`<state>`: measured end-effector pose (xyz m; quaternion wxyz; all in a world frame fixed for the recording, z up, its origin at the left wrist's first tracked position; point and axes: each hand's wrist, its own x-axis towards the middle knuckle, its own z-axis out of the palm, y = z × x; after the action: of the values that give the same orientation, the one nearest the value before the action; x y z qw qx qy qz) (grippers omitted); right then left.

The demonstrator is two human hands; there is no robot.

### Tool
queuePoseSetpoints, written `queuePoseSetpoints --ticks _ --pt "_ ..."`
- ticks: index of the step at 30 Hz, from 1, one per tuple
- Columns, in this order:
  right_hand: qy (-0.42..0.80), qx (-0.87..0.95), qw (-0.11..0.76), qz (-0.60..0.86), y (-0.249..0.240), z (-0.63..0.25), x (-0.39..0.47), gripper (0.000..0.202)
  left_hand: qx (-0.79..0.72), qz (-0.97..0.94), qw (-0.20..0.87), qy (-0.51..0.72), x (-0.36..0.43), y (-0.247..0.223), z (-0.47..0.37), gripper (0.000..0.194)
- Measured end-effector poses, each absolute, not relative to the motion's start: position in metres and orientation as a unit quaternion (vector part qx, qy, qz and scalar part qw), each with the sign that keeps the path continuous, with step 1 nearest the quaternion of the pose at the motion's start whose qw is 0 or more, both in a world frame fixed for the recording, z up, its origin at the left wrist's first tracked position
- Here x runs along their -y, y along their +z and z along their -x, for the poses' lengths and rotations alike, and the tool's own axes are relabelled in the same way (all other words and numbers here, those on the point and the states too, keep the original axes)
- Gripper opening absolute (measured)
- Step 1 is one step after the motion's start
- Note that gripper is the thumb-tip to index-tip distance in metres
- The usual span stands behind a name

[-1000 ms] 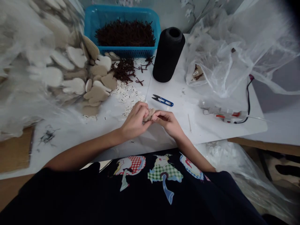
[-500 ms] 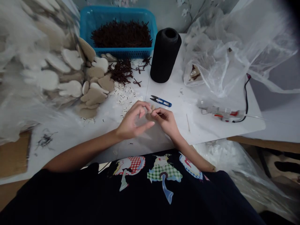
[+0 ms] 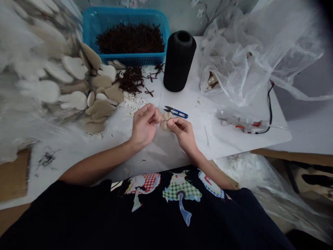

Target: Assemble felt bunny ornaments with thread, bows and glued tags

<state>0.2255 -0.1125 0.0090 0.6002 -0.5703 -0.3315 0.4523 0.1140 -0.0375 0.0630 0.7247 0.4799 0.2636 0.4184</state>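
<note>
My right hand pinches a small beige, lobed felt piece between thumb and fingertips, above the white tabletop. Just left of it, my left hand is closed, thumb pressed to the curled fingers. What those fingers hold, perhaps a thread, is too fine to make out. Behind the felt piece lie blue thread snips, blades pointing left. Small printed white labels are scattered beyond my left hand, and a pile of dark brown cord bows lies past them.
A blue basket full of brown bows stands at the back, beside a black thread cone. Left, a clear bag spills beige and white felt shapes. Right are a glue gun with a cord and a plastic bag.
My left hand has gone from spread fingers to a closed pinch and drawn slightly left of the felt piece. The felt piece now shows more fully in my right hand. The view has shifted slightly.
</note>
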Motion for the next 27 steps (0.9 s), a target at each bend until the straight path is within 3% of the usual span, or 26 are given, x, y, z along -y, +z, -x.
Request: queuePoseSetpoints --ticks 10,14,18,21,22,27 --pt "0.28 0.478 0.525 0.646 0.014 -0.22 0.107 0.018 -0.221 -0.489 0.737 0.411 0.042 0.061 -0.108 0.059" --pt "0.265 0.481 0.475 0.688 0.008 -0.227 0.095 0.016 -0.231 -0.477 0.76 0.376 0.038 0.077 -0.103 0.052" --pt "0.309 0.43 0.544 0.651 0.019 -0.237 0.095 0.023 -0.26 -0.543 0.701 0.382 0.015 0.086 -0.095 0.028" --pt "0.36 0.387 0.604 0.596 0.036 -0.237 0.101 0.027 -0.297 -0.647 0.619 0.331 0.003 0.078 -0.092 0.058" --pt "0.374 0.376 0.613 0.585 0.04 -0.236 0.103 0.028 -0.308 -0.679 0.598 0.295 0.003 0.075 -0.091 0.06" --pt "0.415 0.365 0.626 0.55 0.044 -0.23 0.109 0.029 -0.318 -0.728 0.569 0.214 0.021 0.075 -0.086 0.027"
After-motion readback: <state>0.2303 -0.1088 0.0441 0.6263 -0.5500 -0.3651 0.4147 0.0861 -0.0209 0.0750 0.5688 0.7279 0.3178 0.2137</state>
